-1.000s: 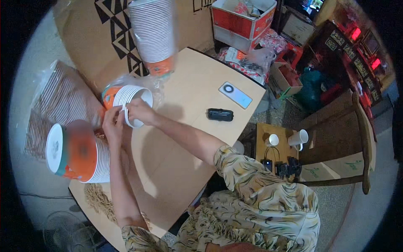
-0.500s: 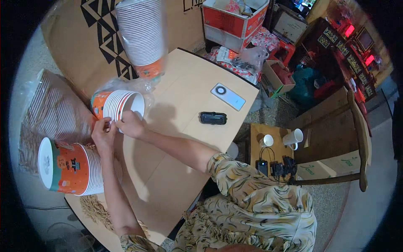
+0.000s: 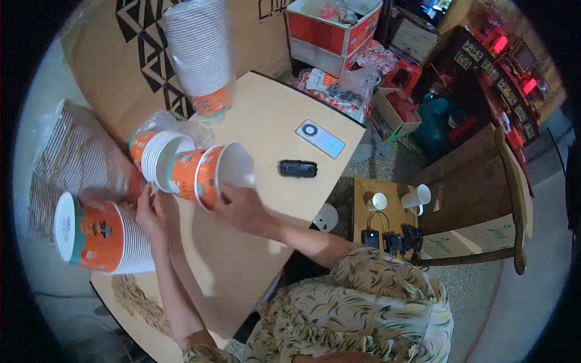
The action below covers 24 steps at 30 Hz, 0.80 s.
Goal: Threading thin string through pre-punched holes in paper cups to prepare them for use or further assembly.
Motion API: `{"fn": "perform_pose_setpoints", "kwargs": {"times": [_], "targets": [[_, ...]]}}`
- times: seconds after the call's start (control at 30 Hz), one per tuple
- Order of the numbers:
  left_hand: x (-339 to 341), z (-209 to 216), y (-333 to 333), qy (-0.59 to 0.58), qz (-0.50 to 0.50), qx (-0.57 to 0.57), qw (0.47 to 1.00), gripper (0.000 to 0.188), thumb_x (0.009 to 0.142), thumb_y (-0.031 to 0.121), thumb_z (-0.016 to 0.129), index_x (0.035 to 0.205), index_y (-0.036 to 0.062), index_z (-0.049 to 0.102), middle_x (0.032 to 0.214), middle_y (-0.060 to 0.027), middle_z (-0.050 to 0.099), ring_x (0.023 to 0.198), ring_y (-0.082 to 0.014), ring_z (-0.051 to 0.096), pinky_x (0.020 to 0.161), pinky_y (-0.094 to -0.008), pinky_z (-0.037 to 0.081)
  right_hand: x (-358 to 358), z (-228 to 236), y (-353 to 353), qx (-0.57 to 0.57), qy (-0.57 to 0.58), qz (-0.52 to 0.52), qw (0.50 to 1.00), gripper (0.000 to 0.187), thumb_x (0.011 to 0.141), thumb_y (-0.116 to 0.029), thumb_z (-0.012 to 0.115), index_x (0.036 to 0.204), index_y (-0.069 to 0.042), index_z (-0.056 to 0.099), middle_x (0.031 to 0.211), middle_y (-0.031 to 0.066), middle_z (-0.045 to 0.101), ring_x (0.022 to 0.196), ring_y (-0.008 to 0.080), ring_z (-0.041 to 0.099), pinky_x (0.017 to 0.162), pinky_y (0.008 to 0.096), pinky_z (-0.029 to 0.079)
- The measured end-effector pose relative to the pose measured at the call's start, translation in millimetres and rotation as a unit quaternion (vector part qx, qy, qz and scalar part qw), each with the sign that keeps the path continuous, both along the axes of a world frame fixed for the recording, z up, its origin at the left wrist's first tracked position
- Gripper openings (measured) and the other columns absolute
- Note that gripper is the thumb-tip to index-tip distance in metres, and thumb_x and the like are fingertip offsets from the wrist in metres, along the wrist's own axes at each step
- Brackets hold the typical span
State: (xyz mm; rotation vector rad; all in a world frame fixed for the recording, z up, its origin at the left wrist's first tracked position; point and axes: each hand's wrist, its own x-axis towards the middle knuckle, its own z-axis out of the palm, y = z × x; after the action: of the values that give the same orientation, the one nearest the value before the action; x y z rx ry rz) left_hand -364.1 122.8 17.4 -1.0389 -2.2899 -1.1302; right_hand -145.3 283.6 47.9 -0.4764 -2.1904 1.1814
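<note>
One stack of orange cups (image 3: 100, 236) lies on its side at the left of the bench (image 3: 272, 127). Beside it, the left hand (image 3: 151, 210) has its fingers half bent near the lower edge of the middle stack (image 3: 154, 154); whether it grips is unclear. At that stack's mouth, loosely nested cups (image 3: 209, 176), two rims showing, tilt in the right hand (image 3: 239, 209), its fingers closed on the outer rim's lower side. Pulling straight along the stack, with a light grip, should spare the rims; the left hand best braces the stack.
</note>
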Motion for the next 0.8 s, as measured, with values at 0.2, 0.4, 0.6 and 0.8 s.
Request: {"fn": "perform_pose_setpoints", "kwargs": {"times": [0.2, 0.4, 0.6, 0.8], "targets": [[146.5, -6.3, -78.8, -0.192, -0.001, 0.031, 0.981, 0.019, 0.094, 0.008, 0.060, 0.108, 0.0004, 0.070, 0.093, -0.0147, 0.072, 0.080, -0.0173, 0.067, 0.072, -0.0304, 0.054, 82.6, 32.6, -12.8, 0.158, 0.115, 0.087, 0.977, 0.015, 0.090, -0.010, 0.058, 0.101, -0.003, 0.065, 0.089, 0.0164, 0.068, 0.079, 0.0336, 0.067, 0.068, 0.0423, 0.055], [257.4, -33.6, -138.3, -0.399, 0.063, 0.075, 0.912, 0.021, 0.091, 0.008, 0.067, 0.111, 0.0021, 0.070, 0.096, -0.0139, 0.072, 0.086, -0.0131, 0.068, 0.076, -0.0259, 0.054, 73.3, 9.7, -53.5, 0.305, 0.139, 0.204, 0.920, 0.018, 0.084, -0.002, 0.065, 0.102, -0.001, 0.064, 0.087, 0.0142, 0.068, 0.078, 0.0319, 0.066, 0.067, 0.0411, 0.054], [281.5, -13.6, -143.0, -0.287, 0.113, 0.109, 0.945, 0.065, 0.082, 0.014, 0.078, 0.140, 0.0036, 0.049, 0.121, -0.0172, 0.066, 0.111, -0.0221, 0.064, 0.092, -0.0344, 0.052, 77.4, 0.2, -80.1, 0.298, 0.172, 0.182, 0.921, 0.018, 0.084, -0.002, 0.065, 0.102, -0.003, 0.064, 0.086, 0.0147, 0.067, 0.078, 0.0318, 0.065, 0.067, 0.0409, 0.052], [266.6, 39.8, -92.0, -0.048, 0.014, 0.041, 0.998, 0.096, 0.064, 0.015, 0.089, 0.147, 0.0128, 0.040, 0.151, -0.0262, 0.033, 0.140, -0.0437, 0.033, 0.111, -0.0480, 0.038, 102.8, 6.4, -77.3, 0.191, 0.130, 0.165, 0.959, 0.016, 0.089, -0.003, 0.064, 0.104, 0.000, 0.064, 0.090, 0.0192, 0.068, 0.077, 0.0326, 0.067, 0.066, 0.0396, 0.054]]}}
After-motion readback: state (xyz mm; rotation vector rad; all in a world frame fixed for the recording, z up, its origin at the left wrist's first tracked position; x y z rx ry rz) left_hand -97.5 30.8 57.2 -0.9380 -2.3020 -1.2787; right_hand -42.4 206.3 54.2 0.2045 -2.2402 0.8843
